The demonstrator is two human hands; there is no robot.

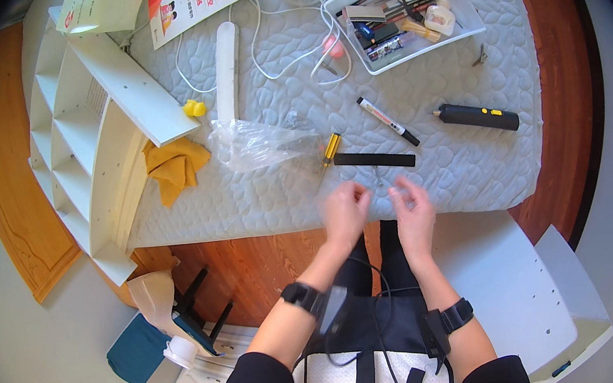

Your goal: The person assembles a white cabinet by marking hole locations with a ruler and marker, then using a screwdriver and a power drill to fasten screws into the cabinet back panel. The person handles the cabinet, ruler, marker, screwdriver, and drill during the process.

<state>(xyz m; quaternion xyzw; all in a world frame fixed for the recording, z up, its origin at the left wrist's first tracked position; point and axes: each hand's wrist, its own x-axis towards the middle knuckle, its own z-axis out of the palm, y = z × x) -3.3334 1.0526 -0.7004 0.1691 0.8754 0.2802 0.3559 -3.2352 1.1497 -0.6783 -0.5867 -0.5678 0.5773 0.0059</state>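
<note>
My left hand (346, 213) is over the bed's front edge, slightly blurred, its fingers curled together; whatever they may pinch is too small to make out. Facing it, my right hand (414, 209) has bent fingers, with the thumb a little apart and nothing visible between them. Tiny metal pieces, perhaps screws (378, 179), lie on the quilted cover just beyond the fingertips. A flat black bar (374, 160) rests behind them. At its left end stands a yellow-handled screwdriver (331, 149), beside a crumpled clear plastic bag (265, 144).
Farther back lie a marker (388, 121), a black electric screwdriver (478, 117) and a white bin (413, 59) of tools. To the left are a white shelf unit (81, 121), a mustard cloth (176, 167) and a long white strip (227, 69). White cables (255, 50) loop behind. A white panel (501, 266) stands at right.
</note>
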